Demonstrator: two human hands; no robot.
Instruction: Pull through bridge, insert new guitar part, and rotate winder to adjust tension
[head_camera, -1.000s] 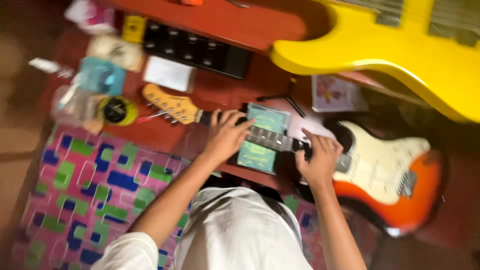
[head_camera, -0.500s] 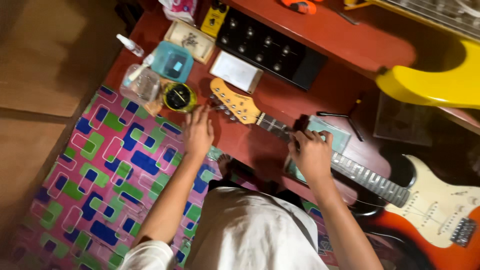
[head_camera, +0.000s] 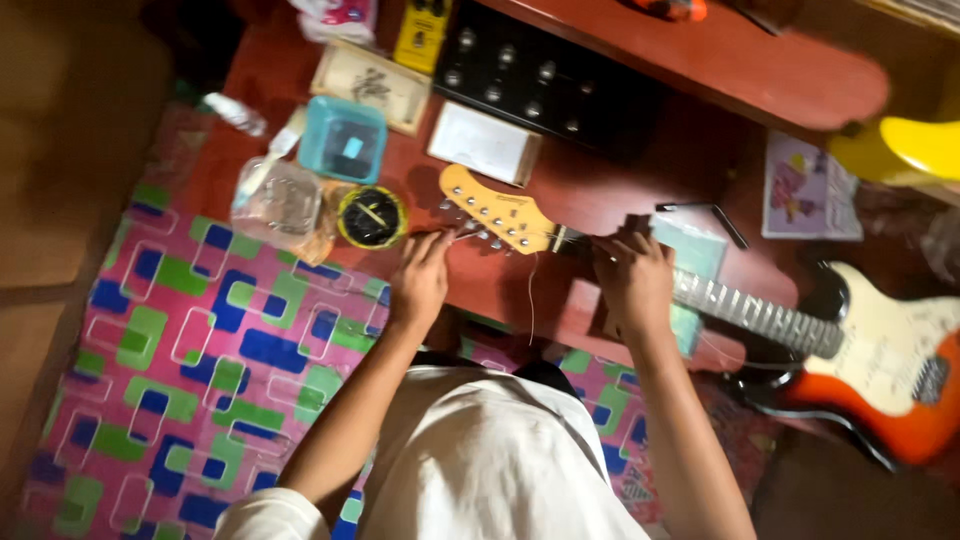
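An electric guitar lies across the red table, its pale wooden headstock (head_camera: 497, 211) pointing left and its sunburst body (head_camera: 880, 385) at the right. My left hand (head_camera: 420, 280) is at the tuner pegs on the headstock's lower edge, fingertips pinched on a thin string (head_camera: 531, 300) whose loose end hangs off the table edge. My right hand (head_camera: 632, 282) is closed over the guitar neck (head_camera: 760, 315) just behind the nut, pressing it down onto a teal pad (head_camera: 700, 250).
Left of the headstock sit a round black-and-yellow tin (head_camera: 371, 216), a clear plastic tub (head_camera: 278, 200) and a teal box (head_camera: 343, 140). Behind are a white card (head_camera: 485, 145), a black pedal board (head_camera: 540, 75), a yellow pedal (head_camera: 420, 30), an angled key (head_camera: 700, 210) and a yellow guitar (head_camera: 920, 145). A patterned rug (head_camera: 200, 350) covers the floor.
The view has swung left and closer. My left hand moved up from the table edge to the tuner pegs. My right hand stays on the neck by the nut.
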